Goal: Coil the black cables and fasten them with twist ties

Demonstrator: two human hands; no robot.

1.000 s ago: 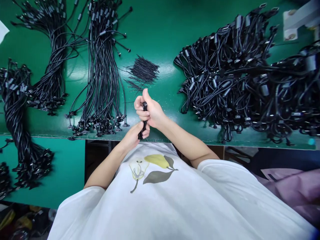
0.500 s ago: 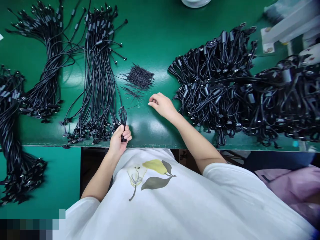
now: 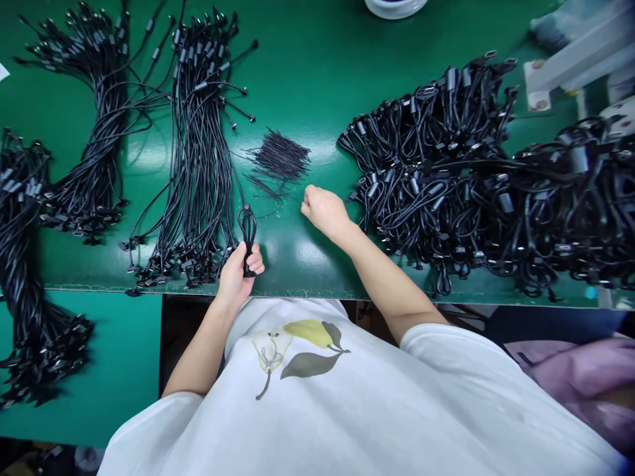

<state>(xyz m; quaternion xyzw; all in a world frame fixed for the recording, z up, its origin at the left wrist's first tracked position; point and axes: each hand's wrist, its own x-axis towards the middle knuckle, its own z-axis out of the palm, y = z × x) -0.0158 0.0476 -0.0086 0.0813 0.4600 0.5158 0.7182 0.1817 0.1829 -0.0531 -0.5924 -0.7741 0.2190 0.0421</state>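
Note:
My left hand [image 3: 239, 271] is closed round a folded black cable [image 3: 247, 228] and holds it upright near the front edge of the green table [image 3: 307, 79]. My right hand [image 3: 321, 207] rests on the table with its fingers curled in, just below a small heap of thin black twist ties [image 3: 278, 160]. Whether a tie is pinched in those fingers is too small to see. A long bundle of straight black cables [image 3: 201, 152] lies left of my left hand.
A big tangled pile of coiled black cables [image 3: 476, 172] fills the right half of the table. More cable bundles [image 3: 94, 132] lie at the far left. A white bowl rim [image 3: 394, 6] shows at the top, a white bracket [image 3: 575, 59] at top right.
The hands, joined on the folded cable a second ago, have parted. The left keeps the cable near the table edge; the right went up to the twist ties and curled its fingers.

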